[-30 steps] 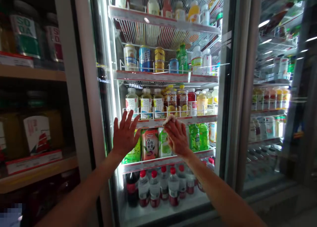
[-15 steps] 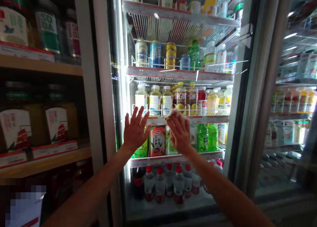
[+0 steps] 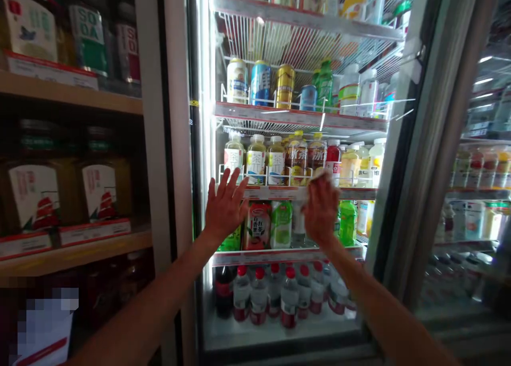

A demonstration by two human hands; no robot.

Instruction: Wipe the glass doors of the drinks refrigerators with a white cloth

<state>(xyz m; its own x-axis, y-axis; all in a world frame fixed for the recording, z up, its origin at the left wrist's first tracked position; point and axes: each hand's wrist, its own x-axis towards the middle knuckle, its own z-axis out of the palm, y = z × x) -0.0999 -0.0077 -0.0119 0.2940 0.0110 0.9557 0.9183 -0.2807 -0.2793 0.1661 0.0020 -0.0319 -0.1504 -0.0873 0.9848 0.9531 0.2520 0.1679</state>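
Note:
A glass door (image 3: 299, 334) of a lit drinks cooler stands in front of me, streaked with reflections. My left hand (image 3: 225, 206) is spread flat against the glass at its left side, fingers apart, holding nothing. Farther right, my right hand (image 3: 321, 211) is blurred by motion and pressed toward the glass. A small, pale cloth (image 3: 321, 178) shows at its fingertips, mostly hidden beneath the fingers. Behind the hands are bottled teas (image 3: 256, 161) and a red drink bottle (image 3: 257, 226).
Cans (image 3: 285, 87) and water bottles with red caps (image 3: 289, 297) fill other cooler shelves. A metal door frame (image 3: 435, 158) runs down the right, with another cooler beyond. Wooden shelves (image 3: 72, 91) with large bottles stand at left.
My right hand has slid right across the glass with the cloth. My left hand stays spread in about the same place on the door. The view has shifted slightly.

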